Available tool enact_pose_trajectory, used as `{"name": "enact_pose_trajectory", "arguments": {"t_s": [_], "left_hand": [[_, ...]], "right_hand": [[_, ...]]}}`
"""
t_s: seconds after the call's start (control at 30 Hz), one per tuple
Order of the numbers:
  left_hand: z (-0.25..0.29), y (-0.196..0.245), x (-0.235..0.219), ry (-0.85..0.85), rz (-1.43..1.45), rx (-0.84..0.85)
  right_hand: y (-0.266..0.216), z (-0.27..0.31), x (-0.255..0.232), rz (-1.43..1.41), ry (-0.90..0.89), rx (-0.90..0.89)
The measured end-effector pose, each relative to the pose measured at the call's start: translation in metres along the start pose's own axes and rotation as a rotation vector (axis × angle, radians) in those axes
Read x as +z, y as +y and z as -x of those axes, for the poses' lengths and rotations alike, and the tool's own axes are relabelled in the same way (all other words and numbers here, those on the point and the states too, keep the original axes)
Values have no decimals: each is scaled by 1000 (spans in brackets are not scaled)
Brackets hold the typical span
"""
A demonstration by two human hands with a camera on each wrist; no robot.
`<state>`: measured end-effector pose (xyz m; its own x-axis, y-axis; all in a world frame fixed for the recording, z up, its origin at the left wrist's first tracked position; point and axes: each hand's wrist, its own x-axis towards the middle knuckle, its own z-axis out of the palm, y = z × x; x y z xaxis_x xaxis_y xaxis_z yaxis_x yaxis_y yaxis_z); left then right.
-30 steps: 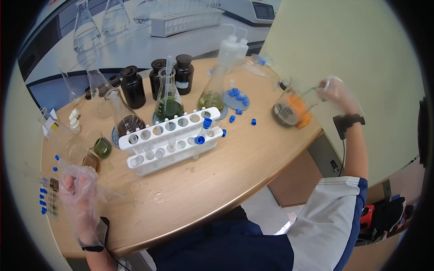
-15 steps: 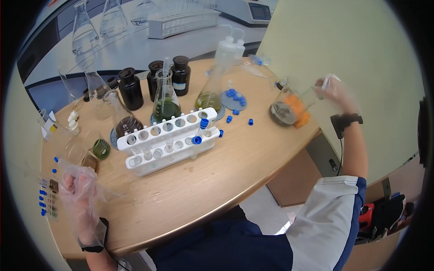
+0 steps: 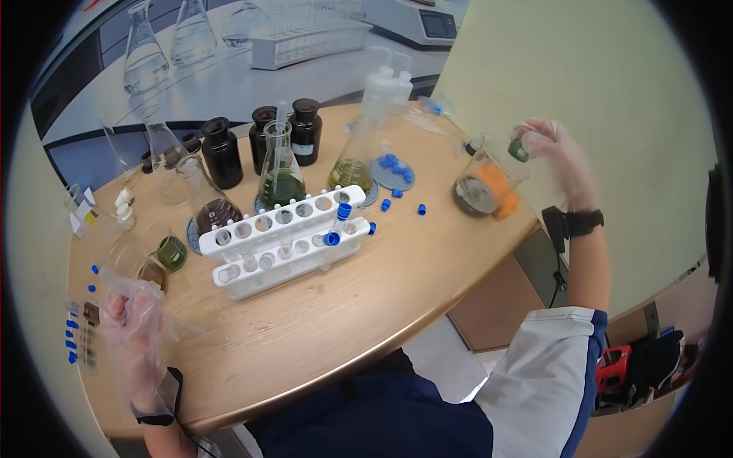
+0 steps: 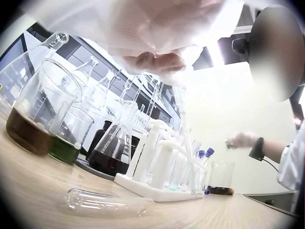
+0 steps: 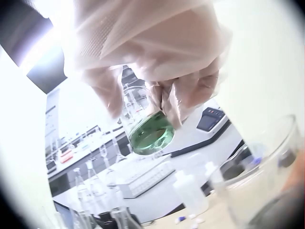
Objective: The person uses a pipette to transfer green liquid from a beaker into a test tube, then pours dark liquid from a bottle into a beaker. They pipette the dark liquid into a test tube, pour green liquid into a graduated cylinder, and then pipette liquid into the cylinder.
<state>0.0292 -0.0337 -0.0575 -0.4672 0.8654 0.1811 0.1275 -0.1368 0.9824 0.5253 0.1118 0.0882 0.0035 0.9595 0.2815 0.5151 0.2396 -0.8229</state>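
Note:
My gloved right hand pinches a small glass beaker with green liquid in its bottom, held up at the table's right end. Just below and left of it stands a large glass beaker with dark liquid, an orange thing against its side. At the left front, my gloved left hand is curled round a thin clear dropper that points downward in the left wrist view. Under that hand a clear test tube lies on the table. A white test tube rack stands between the hands.
Flasks with dark and green liquid stand behind the rack, with brown bottles further back. Blue caps lie loose and on a dish. A green-filled beaker and capped tubes are at the left.
My right hand has turned, and the small beaker's green bottom now faces the head camera. The right forearm has shifted slightly left. My left hand stays in place.

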Motion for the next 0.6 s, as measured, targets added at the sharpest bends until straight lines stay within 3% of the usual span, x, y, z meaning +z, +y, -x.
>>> {"name": "enact_pose_trajectory", "arguments": {"t_s": [0.1,0.17,0.23,0.37,0.47,0.6], "left_hand": [[-1,2,1,-38,23,17],[0,2,-1,-32,30,26],[-1,1,1,13,17,47],[-1,8,-1,-41,79,80],[-4,13,-1,-51,140,66],[-4,15,-4,-21,141,80]], "right_hand": [[16,7,21,-112,-131,-108],[-19,41,71,-294,-398,-180],[-20,44,105,-3,-654,-409],[-31,73,197,-169,-957,-554],[-42,90,255,39,-1047,-603],[-72,109,286,153,-1082,-495]]}}
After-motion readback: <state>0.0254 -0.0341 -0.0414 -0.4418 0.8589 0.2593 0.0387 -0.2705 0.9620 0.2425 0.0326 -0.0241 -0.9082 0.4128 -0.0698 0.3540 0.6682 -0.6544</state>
